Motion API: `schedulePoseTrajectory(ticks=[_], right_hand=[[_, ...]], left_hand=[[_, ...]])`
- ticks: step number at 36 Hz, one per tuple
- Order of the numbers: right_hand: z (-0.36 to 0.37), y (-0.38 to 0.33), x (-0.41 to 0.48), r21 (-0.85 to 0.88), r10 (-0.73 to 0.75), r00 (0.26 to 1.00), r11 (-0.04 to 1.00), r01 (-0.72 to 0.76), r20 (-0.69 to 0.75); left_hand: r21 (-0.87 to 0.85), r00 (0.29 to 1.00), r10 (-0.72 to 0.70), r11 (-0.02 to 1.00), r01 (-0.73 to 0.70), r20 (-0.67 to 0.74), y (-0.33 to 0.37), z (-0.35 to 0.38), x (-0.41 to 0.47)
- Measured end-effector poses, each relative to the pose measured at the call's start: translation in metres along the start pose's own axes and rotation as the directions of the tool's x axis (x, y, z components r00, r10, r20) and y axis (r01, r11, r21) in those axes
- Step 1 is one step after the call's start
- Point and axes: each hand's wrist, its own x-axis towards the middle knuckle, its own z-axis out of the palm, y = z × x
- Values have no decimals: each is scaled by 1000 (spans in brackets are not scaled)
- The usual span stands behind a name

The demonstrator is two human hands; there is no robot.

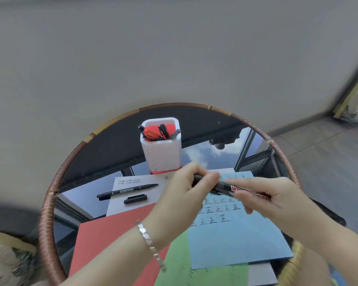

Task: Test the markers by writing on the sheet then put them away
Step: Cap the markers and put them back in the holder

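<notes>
From my feed, both hands meet over the middle of the round table (48, 213), above the top edge of the blue sheet (236, 240). The left hand (184, 188) is curled around the black end of a whiteboard marker (225, 185), and the right hand (265, 197) pinches the red-labelled barrel at the other end, so the marker lies between them, pointing from about 10 o'clock to 4 o'clock. I cannot tell whether the cap is on or off under the left fingers. The blue sheet carries rows of written characters and lies toward 4 o'clock, over a green sheet (178, 265) at 6 o'clock. A red sheet (112, 240) sits at 7 o'clock. On a white sheet (120, 209) toward 9 o'clock lies a thin black marker (128, 190), uncapped, with its cap (135, 199) just beside it. At 12 o'clock stands a white pen holder (163, 155) with several markers upright inside. A bracelet (149, 242) circles the left wrist.
</notes>
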Motion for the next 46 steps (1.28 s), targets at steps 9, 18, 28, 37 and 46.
schedulePoseTrajectory(ticks=[9,18,28,37,46], right_hand=[[-21,30,-16,-289,39,988,954,-81,-149],[-105,126,-31,-243,359,801,823,-514,-479],[-87,127,-12,-351,425,810,746,-566,-403],[-15,14,23,-390,130,987,908,-155,-90],[60,-28,47,-395,74,983,919,-2,167]], left_hand=[[114,998,-27,993,20,54,6,55,31],[567,975,-67,821,-68,213,-11,59,31],[592,998,-52,806,19,39,-29,2,11],[775,956,123,617,136,-266,-63,-94,-17],[860,963,123,487,152,-239,-85,-139,-18]])
